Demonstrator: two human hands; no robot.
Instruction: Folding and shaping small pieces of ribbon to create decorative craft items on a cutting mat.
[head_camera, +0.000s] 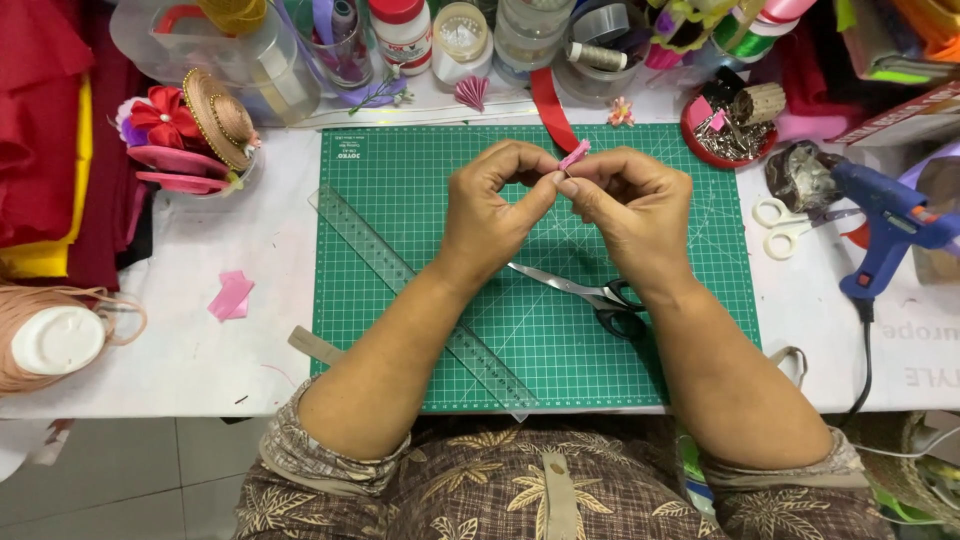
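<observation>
Above green cutting mat, at twelve o'clock: left hand and right hand, fingertips pinched shut on one small pink ribbon piece. Likely to slip or unfold if pinch loosens. One clear ruler, black scissors at five o'clock, white pair at three, one blue glue gun.

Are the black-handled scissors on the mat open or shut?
Shut: the scissors' blades lie together as one strip on the green mat, partly under the right hand's wrist.
</observation>
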